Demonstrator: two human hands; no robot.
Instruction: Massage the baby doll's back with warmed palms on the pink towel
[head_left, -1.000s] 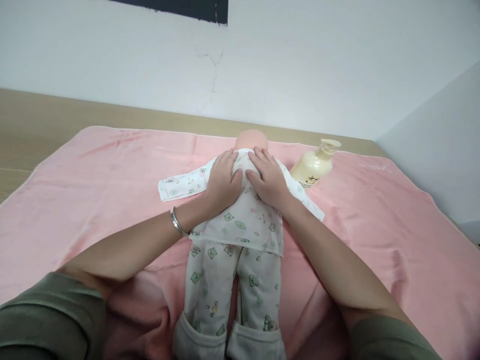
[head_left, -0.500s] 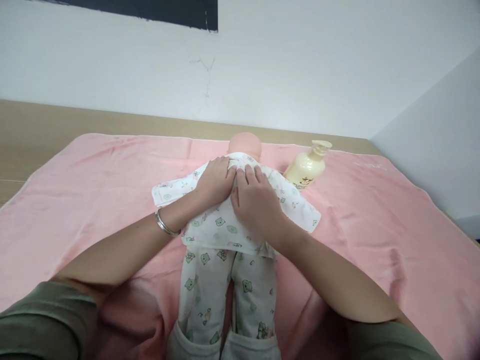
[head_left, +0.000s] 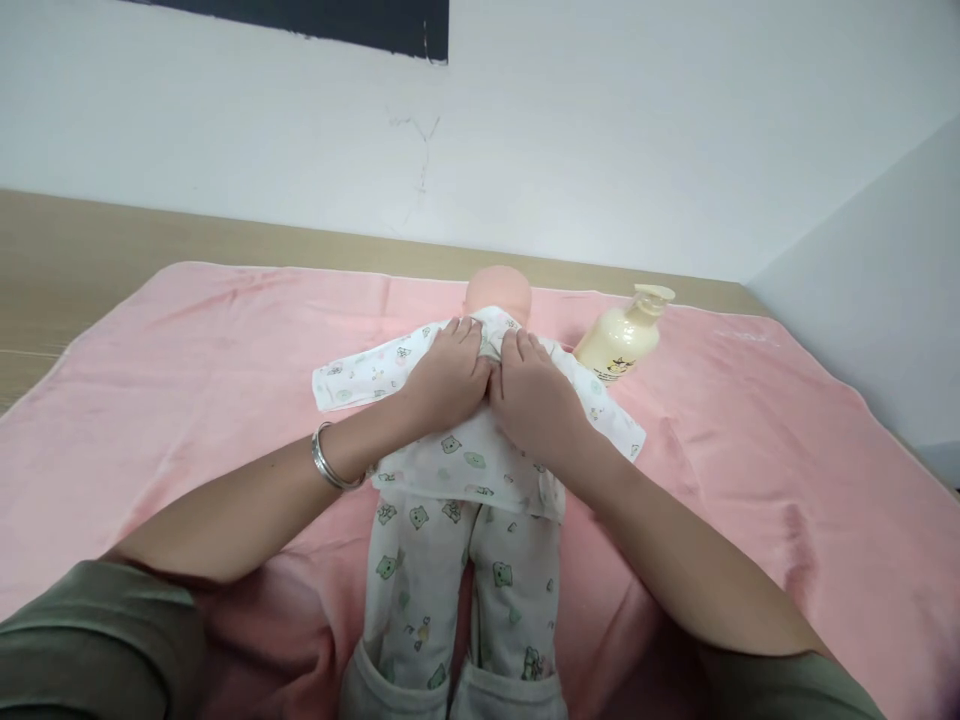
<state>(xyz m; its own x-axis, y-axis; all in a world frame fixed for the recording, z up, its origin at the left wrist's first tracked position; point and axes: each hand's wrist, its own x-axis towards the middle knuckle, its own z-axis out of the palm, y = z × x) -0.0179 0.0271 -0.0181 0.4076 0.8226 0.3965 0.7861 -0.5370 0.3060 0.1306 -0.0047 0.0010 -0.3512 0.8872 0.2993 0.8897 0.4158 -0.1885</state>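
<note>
Beyond the pink blanket (head_left: 750,450) stood a white wall (head_left: 600,130) in our head view. We judged that dragging too hard could ruck the shirt (head_left: 435,455) or twist the clothed doll (head_left: 476,475) askew. It lay mid-scene, directly beneath our left hand (head_left: 448,378) and right hand (head_left: 541,408), whose fingers (head_left: 459,335) rested close together on the shirt; whether they pinched any of it we could not tell.

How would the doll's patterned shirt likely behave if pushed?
The shirt is probably floppy, as folds gather between the left hand and right hand. Pushed, it may bunch up, since its hem seems to lie loose over the trousers. It is likely light too, looking like thin cloth.
</note>
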